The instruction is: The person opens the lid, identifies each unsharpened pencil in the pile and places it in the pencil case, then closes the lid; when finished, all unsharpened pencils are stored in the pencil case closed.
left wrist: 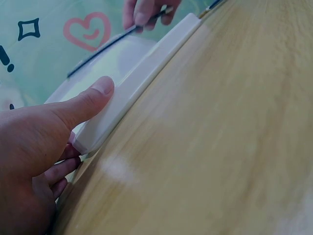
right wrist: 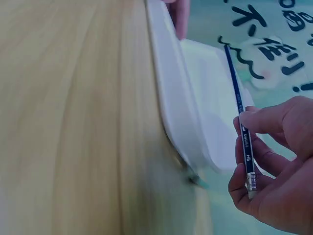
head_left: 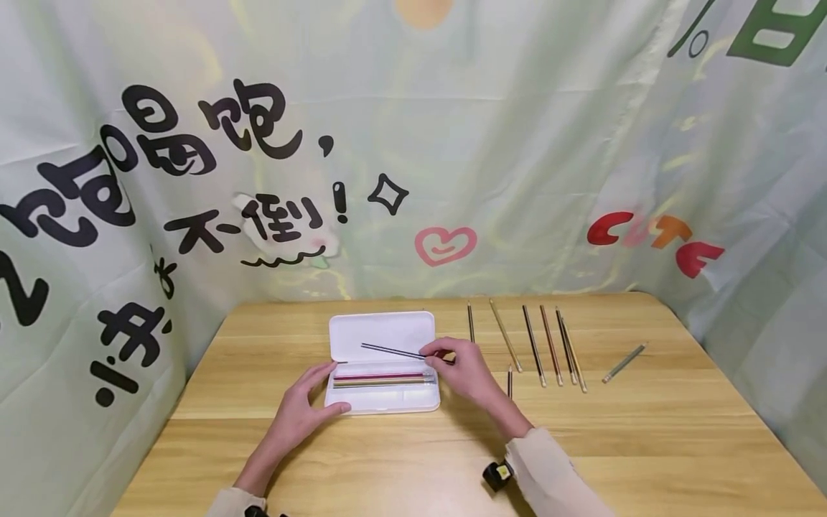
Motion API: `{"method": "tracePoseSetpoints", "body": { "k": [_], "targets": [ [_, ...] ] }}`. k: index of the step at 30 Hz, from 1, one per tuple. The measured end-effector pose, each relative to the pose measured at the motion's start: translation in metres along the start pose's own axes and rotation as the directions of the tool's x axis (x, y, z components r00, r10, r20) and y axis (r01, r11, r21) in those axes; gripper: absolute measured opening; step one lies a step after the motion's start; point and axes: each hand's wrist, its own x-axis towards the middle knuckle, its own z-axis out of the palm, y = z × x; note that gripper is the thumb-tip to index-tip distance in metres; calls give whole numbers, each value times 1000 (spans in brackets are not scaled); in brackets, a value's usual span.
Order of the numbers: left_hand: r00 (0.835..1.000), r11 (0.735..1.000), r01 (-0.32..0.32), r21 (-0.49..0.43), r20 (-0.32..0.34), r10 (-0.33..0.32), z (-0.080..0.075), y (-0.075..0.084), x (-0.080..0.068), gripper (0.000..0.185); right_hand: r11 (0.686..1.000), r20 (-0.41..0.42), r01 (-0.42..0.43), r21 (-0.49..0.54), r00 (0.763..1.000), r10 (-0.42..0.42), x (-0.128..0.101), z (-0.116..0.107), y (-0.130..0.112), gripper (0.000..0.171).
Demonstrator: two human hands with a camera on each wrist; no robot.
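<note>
A white pencil case (head_left: pixel 384 401) lies on the table with its lid (head_left: pixel 381 334) folded back. Inside it, several pencils (head_left: pixel 375 380), among them a dark red one, lie lengthwise. My left hand (head_left: pixel 298 411) grips the case's left end, its thumb (left wrist: pixel 100 90) against the front wall and the other fingers round the side. Above the case, my right hand (head_left: pixel 466 370) pinches a dark blue pencil (right wrist: pixel 236 83) between thumb and fingers. The pencil's eraser end lies toward my palm; its other end points left, apart from the case.
To the right several loose pencils lie apart, including a dark one (head_left: pixel 533 345), a yellow one (head_left: pixel 505 334), a reddish-brown one (head_left: pixel 551 345) and a grey-green one (head_left: pixel 624 363). A dark pencil (head_left: pixel 510 382) lies beside my right wrist. A printed curtain (head_left: pixel 517 143) hangs behind the table (head_left: pixel 400 459).
</note>
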Motion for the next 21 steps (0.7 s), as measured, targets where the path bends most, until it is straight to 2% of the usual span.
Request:
{"method": "tracePoseSetpoints", "body": {
  "k": [7,15,21],
  "targets": [
    [1000,1000,-8,-4,-2,8,0,1,0,87,996,74,-4,-89,997,11,13,32,0,17],
    [1000,1000,-10,8,-1,10,-3,4,1,86,973,107,28,-229,994,-3,17,47,-6,13],
    [1000,1000,-6,-4,1,6,0,2,2,85,978,139,19,-208,990,10,15,48,-6,12]
  ]
}}
